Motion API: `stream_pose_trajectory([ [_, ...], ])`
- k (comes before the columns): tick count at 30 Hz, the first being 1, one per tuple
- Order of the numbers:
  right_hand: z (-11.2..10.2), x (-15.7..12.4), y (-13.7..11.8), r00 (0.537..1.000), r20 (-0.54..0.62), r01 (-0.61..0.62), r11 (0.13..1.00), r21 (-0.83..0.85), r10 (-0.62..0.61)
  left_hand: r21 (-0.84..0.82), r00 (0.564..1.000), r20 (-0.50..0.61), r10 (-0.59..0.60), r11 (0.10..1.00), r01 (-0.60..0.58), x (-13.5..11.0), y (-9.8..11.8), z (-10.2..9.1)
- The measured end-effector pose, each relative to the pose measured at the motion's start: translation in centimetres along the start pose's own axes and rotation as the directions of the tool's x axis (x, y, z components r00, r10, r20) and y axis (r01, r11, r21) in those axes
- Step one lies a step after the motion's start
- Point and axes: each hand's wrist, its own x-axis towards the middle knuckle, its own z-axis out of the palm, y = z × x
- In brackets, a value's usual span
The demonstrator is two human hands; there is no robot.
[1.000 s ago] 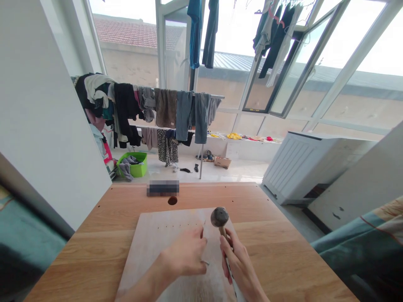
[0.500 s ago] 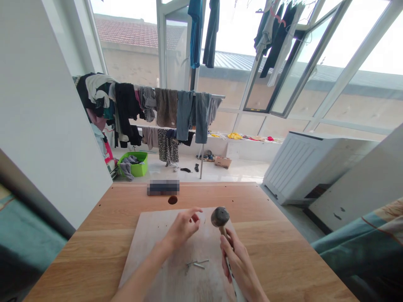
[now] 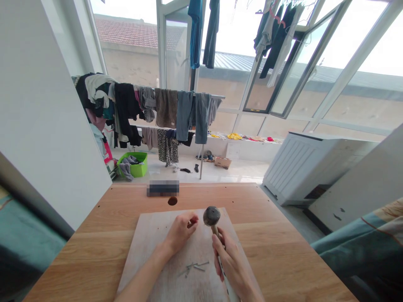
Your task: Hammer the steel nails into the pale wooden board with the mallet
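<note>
My right hand (image 3: 231, 258) is wrapped round the handle of a rubber mallet (image 3: 211, 216), its dark round head raised over the right part of a pale wooden board (image 3: 147, 247). Close to the mallet head, my left hand (image 3: 181, 230) rests over the board's far part, thumb and fingers curled together. What the left fingertips pinch, if anything, is too small to make out. Several loose metal nails (image 3: 197, 267) lie in a small heap on the board between my forearms. A few tiny dark marks or holes dot the board left of my left hand.
The board lies on a wooden table (image 3: 270, 235) with a round hole (image 3: 172, 201) near its far edge. A blurred-out dark object (image 3: 163, 188) sits by that edge. Beyond are a laundry rack (image 3: 185, 113), a green basket (image 3: 138, 167) and a white appliance (image 3: 292, 167).
The mallet in my right hand has moved left, towards my left hand. My left index finger, stretched out before, has curled in towards the thumb.
</note>
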Motion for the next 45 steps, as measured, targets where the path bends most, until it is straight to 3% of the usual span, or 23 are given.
stream_pose_trajectory([
  [7,1.7,0.5,0.5,0.999,0.054,0.001,1.000,-0.019,0.000,-0.011,0.999,-0.007,0.036,0.999,-0.036,0.1,-0.5,0.1],
  [17,2.1,0.5,0.6,0.998,0.063,0.008,0.999,-0.041,-0.006,-0.019,0.998,0.038,0.051,0.999,-0.050,0.2,0.1,-0.2],
  [21,1.9,0.7,0.9,0.997,0.076,0.005,1.000,-0.025,-0.003,0.088,0.994,0.024,0.110,0.990,-0.112,-0.6,1.2,-1.2],
  [23,1.6,0.6,1.0,0.998,0.064,0.006,1.000,-0.017,-0.005,0.204,0.997,0.038,0.072,0.976,-0.078,-1.7,2.2,-1.9],
  [25,1.1,0.4,1.2,0.999,0.042,0.006,1.000,-0.014,-0.006,0.314,0.988,0.153,-0.029,0.949,-0.021,-3.3,3.6,-2.6],
  [28,0.3,0.1,1.5,1.000,0.015,0.003,1.000,-0.013,-0.002,0.465,0.923,0.356,-0.143,0.884,-0.042,-5.6,5.5,-2.8],
  [30,0.0,0.1,1.6,1.000,0.007,0.002,1.000,-0.015,-0.002,0.542,0.894,0.407,-0.188,0.837,-0.070,-6.6,6.5,-2.5],
  [34,-0.1,0.1,1.7,1.000,0.005,-0.001,1.000,-0.023,0.002,0.612,0.859,0.455,-0.233,0.783,-0.112,-6.9,7.7,-1.6],
  [38,-0.1,-0.1,1.4,1.000,0.001,0.000,1.000,-0.024,0.000,0.635,0.835,0.495,-0.242,0.757,-0.156,-6.4,7.7,-2.2],
  [45,-0.5,-0.4,1.4,1.000,0.012,-0.012,0.999,-0.034,0.013,0.539,0.898,0.376,-0.230,0.842,-0.010,-4.7,5.9,-5.3],
])
